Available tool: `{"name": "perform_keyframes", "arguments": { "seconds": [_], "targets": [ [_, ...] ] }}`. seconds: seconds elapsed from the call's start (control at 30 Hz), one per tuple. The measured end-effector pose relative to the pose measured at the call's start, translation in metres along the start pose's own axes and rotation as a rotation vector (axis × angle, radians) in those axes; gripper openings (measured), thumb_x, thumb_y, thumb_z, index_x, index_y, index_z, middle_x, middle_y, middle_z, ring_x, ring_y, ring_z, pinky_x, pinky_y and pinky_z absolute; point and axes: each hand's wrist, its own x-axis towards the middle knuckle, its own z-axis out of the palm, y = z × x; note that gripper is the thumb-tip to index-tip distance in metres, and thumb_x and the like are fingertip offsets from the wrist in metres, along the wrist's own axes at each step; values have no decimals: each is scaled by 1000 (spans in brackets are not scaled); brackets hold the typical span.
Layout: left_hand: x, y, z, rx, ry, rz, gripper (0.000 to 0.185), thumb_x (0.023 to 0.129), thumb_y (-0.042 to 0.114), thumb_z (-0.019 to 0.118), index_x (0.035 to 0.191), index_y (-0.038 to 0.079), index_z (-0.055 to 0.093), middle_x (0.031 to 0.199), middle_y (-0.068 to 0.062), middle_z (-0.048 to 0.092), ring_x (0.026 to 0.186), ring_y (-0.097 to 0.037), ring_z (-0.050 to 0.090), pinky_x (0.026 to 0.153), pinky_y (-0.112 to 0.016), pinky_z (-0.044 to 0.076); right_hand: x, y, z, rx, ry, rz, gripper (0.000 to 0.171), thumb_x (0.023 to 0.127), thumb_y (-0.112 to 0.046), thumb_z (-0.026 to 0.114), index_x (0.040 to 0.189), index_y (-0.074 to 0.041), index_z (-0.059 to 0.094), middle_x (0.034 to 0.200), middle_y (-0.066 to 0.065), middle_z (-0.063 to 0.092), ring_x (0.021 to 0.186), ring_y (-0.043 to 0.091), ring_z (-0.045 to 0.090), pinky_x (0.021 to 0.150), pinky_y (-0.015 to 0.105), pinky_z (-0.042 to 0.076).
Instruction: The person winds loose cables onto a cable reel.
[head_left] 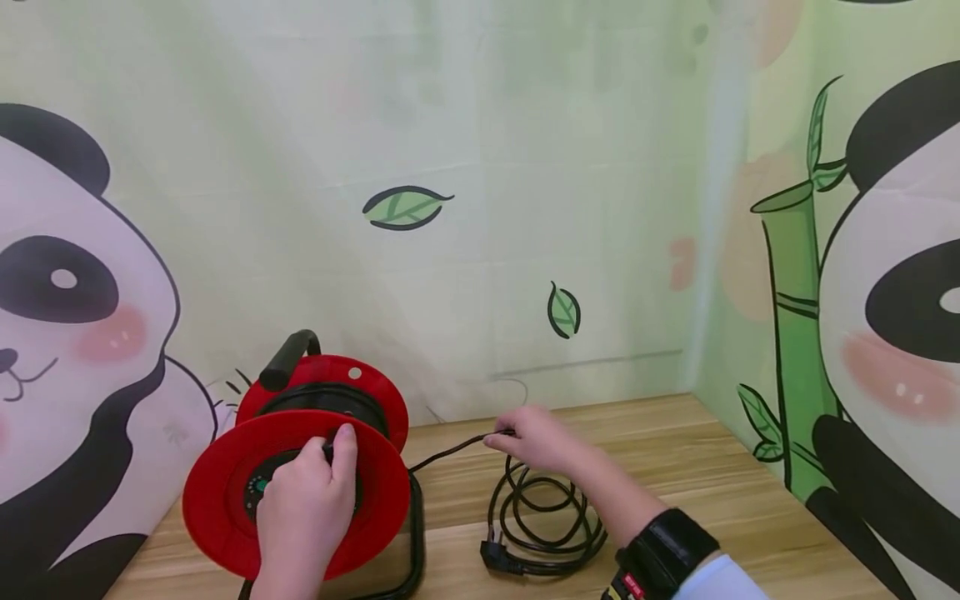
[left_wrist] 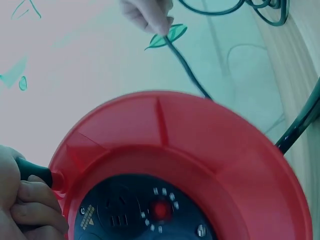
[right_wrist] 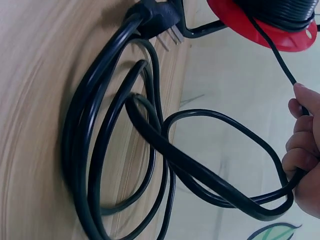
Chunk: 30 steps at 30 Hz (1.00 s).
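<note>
We have a red cable reel (head_left: 296,467) standing on its black frame (head_left: 415,533) at the left end of the wooden counter (head_left: 720,492). Our left hand (head_left: 303,508) is curled round the small black crank knob (left_wrist: 34,172) on the reel's front face, beside the dark socket panel (left_wrist: 140,210). A black cable (head_left: 446,452) runs from the drum out to our right hand (head_left: 536,437), whose fingers are closed around it just above the counter.

Part of the cable is already wound on the drum, seen as dark turns between the two red discs (right_wrist: 280,12). What is left lies loose: several overlapping loops (head_left: 543,517) rest on the counter under and in front of the right hand, ending in the plug (head_left: 498,557), whose prongs (right_wrist: 172,37) show in the right wrist view. So we judge the winding to be partway along, with a fair heap still to take in.

We cannot tell how full the drum is, since the front disc covers most of it. The reel's lower edge and frame are partly behind our left forearm, and the left wrist view cuts off most of that hand. Behind the counter hangs a panda backdrop (head_left: 90,292).
</note>
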Motion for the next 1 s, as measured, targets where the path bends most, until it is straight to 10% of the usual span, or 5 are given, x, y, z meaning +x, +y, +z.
{"name": "perform_keyframes", "arguments": {
  "seconds": [0.4, 1.0],
  "targets": [
    [-5, 11, 22, 55, -94, 15, 46, 99, 38, 51, 61, 13, 51, 52, -2, 49, 49, -21, 47, 48, -34, 40, 16, -24, 19, -56, -84, -31, 28, 102, -30, 63, 76, -19, 62, 62, -10, 51, 55, 6, 46, 55, 26, 41],
    [-13, 9, 38, 200, -501, -30, 48, 99, 42, 44, 63, 14, 56, 58, -5, 53, 54, -24, 51, 50, -38, 37, 36, -58, 53, -294, -107, -132, 32, 100, -34, 66, 71, -22, 59, 58, -11, 48, 54, 6, 46, 52, 21, 38]
  ]
}}
